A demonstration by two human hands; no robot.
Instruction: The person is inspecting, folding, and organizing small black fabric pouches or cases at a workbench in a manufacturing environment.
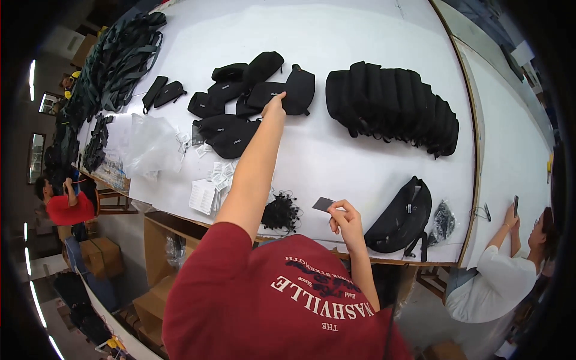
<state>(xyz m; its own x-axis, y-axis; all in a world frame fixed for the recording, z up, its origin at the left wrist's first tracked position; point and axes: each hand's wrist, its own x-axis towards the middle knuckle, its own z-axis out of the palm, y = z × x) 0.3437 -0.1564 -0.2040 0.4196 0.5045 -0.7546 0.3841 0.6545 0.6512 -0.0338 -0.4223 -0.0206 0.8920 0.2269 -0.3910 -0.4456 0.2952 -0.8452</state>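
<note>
My left hand (275,107) reaches far forward over the table, its fingers closed at the edge of a black pouch (267,94) in a loose group of similar bags. Another black bag (300,90) stands just right of that pouch. Nearer the table's front edge, my right hand (345,223) pinches a small dark grey card (323,204) by one corner. A black waist bag (231,135) lies below my left forearm's far end. Beside the right hand sits a pile of black cords (281,213).
A packed row of black bags (390,102) stands at the right. A black waist bag (399,216) lies near the front edge. White tags (207,195), a clear plastic bag (153,144) and heaped dark straps (123,54) are leftward. Two other people are at the sides.
</note>
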